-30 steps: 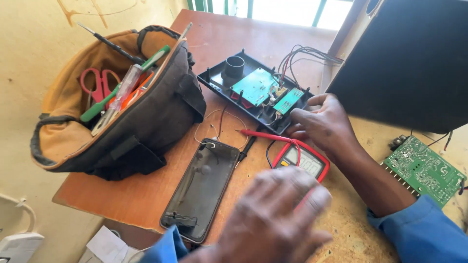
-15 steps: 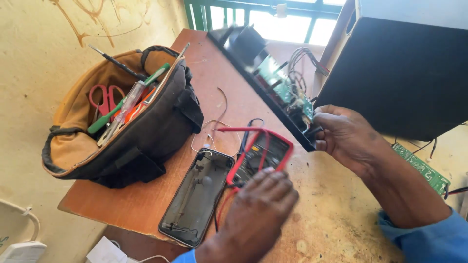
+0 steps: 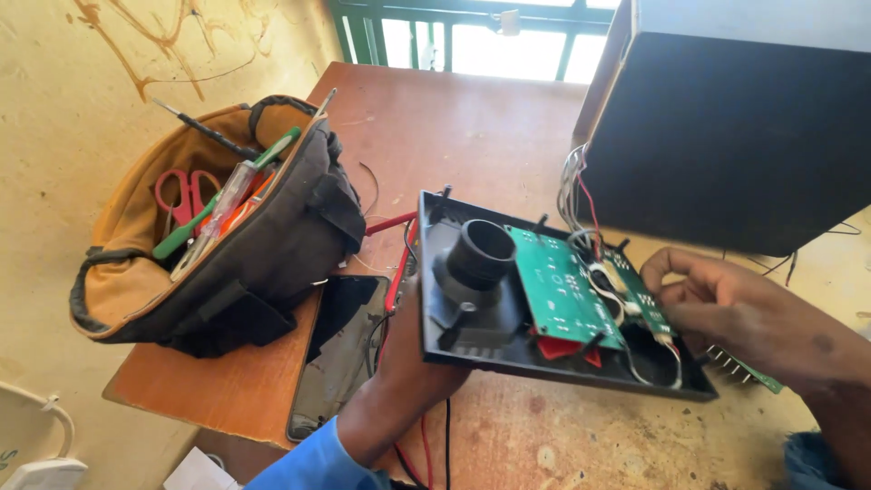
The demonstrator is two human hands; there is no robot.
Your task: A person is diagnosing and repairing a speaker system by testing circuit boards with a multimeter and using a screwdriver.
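Black plastic back panel (image 3: 472, 345), rectangular and carrying green circuit boards (image 3: 562, 290), is tilted up above the wooden desk (image 3: 472, 127). Left hand (image 3: 408, 363) grips its near-left edge from behind, so the fingers are mostly hidden. Right hand (image 3: 726, 308) pinches at the wiring by the smaller board, fingers curled nearly closed; what they hold is unclear. Wires run to the dark speaker cabinet (image 3: 726, 136), cut off at the top. Just left of the panel lie a dark flat cover (image 3: 340, 354) and a brown tool bag (image 3: 227, 245); bare desk lies beyond.

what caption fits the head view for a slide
Both hands tilt a black plastic panel with green circuit boards above a wooden table, beside an open tool bag and black speaker cabinet.
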